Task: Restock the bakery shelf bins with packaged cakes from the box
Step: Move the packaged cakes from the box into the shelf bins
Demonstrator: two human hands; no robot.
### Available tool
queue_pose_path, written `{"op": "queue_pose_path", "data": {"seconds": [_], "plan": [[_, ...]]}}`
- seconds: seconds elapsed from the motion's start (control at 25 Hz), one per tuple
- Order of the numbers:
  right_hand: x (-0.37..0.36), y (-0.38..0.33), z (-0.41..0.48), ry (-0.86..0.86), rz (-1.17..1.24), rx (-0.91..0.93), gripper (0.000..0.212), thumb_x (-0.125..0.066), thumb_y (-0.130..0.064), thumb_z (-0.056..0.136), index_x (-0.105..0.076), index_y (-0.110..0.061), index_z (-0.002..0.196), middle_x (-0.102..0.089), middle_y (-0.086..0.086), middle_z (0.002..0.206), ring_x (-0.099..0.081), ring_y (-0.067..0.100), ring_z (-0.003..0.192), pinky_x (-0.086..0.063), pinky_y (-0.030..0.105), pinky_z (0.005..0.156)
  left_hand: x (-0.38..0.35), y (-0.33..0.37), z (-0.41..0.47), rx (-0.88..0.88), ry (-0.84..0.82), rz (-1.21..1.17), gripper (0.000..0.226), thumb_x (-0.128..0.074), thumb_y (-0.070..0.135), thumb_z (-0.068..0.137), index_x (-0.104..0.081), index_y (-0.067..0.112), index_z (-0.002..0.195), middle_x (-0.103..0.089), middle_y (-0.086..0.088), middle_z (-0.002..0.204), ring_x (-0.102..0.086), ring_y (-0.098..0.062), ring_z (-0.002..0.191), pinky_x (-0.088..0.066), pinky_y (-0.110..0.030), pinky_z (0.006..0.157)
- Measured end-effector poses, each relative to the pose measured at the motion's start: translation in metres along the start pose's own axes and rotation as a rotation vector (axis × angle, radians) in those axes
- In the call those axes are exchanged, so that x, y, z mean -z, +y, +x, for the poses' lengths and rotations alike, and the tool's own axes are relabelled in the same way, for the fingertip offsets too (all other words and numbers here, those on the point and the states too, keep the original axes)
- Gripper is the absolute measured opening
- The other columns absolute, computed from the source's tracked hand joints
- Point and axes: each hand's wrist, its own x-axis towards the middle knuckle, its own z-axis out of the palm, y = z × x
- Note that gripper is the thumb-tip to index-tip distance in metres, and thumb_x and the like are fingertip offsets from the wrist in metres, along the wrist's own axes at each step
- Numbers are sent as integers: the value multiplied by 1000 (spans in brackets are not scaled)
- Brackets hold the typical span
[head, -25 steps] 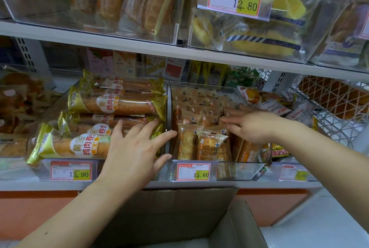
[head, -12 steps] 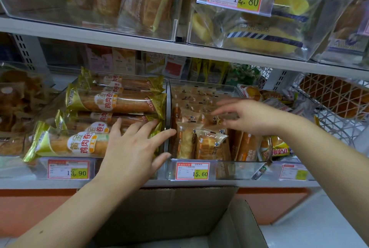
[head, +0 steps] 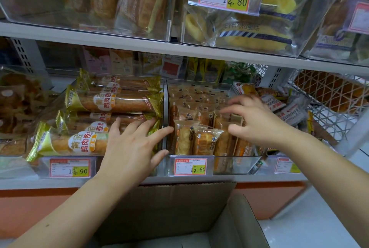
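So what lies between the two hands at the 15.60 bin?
In the head view: small clear-wrapped golden cakes standing upright, and the clear plastic bin's left wall beside the left hand.

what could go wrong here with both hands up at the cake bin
1. The right hand reaches over upright cake packets at the front of the clear bin; a push could tip them over its low front wall.
2. The left hand lies spread on the gold roll packs; leaning there could squash them.
3. The bin looks nearly full, so more cakes may get crushed.
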Motion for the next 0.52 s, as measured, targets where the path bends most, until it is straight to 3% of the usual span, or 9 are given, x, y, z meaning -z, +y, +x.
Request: {"op": "queue_pose_path", "data": {"seconds": [0.08,0.16,0.32,0.4,0.52], "plan": [[-3,-16,-3,-22,30,58,51,-44,-69,78,-52,-49,124,-33,-14,147,-17,14,140,-17,51,116,0,-1,0,1,1,-1,60,-61,60,80,-51,43,136,-64,-6,130,-58,-30,121,-37,-63,103],[-16,-18,3,-1,-33,75,43,-52,-69,80,-59,-47,116,-31,-12,151,-11,17,144,-11,56,116,0,0,0,-3,0,-5,60,-61,60,80,-50,43,137,-64,-5,130,-58,-30,122,-37,-63,103],[-27,-2,21,47,-77,-93,45,-51,-70,80,-64,-45,115,-41,-11,146,-21,21,140,-10,54,114,0,0,0,-3,2,-16,59,-60,59,81,-48,44,137,-63,-5,130,-58,-30,122,-36,-63,104],[-33,-2,25,47,-121,-32,51,-43,-73,80,-60,-48,121,-42,-14,145,-24,20,138,-11,52,114,2,1,0,-1,-17,-22,59,-60,59,81,-47,45,137,-62,-4,132,-57,-29,123,-35,-63,105],[-26,1,9,184,133,-69,46,-37,-60,90,-52,-44,131,-43,-10,145,-33,21,137,-23,57,113,5,3,1,18,-46,-34,59,-61,59,82,-46,46,138,-58,-2,138,-54,-28,128,-33,-64,106]]}}
